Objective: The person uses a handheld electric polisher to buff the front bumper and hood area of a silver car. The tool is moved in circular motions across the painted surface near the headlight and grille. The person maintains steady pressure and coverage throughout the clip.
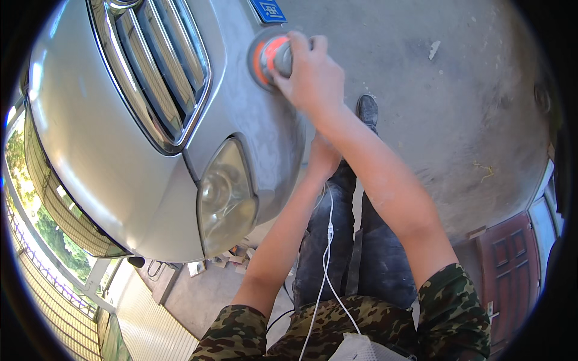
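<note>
My right hand (316, 74) grips a round orbital sander (274, 56), grey with an orange band. The sander's disc lies against the silver car's front bumper (253, 106), whose surface looks dull and hazy around it. Lower down, my left hand (324, 155) is beside the bumper, partly covered by my right forearm. Its fingers are hidden, so whether it holds anything is unclear. Between the hands and the bonnet sits a yellowed headlight (229, 198). A chrome-edged grille (158, 67) is left of the sander.
A blue number plate (269, 11) is on the bumper just above the sander. White cables (329, 234) hang in front of my legs. Scraps (237, 259) lie on the concrete floor (433, 117) under the car. A dark red panelled door (510, 261) stands at right.
</note>
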A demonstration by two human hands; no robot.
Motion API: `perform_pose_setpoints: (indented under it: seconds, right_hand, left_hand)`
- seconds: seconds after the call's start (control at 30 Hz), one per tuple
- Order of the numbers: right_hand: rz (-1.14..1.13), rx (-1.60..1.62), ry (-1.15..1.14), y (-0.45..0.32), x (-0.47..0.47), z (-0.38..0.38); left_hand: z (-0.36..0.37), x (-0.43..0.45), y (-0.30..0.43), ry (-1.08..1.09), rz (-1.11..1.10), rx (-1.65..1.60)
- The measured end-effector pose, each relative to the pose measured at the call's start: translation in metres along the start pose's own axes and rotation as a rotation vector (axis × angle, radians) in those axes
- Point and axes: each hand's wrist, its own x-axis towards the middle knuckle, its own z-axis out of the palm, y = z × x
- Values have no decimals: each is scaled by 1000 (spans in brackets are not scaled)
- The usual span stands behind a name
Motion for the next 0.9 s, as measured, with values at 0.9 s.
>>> perform_pose_setpoints:
  seconds: [0.9]
  right_hand:
    - [-16, 64, -84, 0, 9, 5]
  left_hand:
    - [-3, 13, -19, 12, -63, -169]
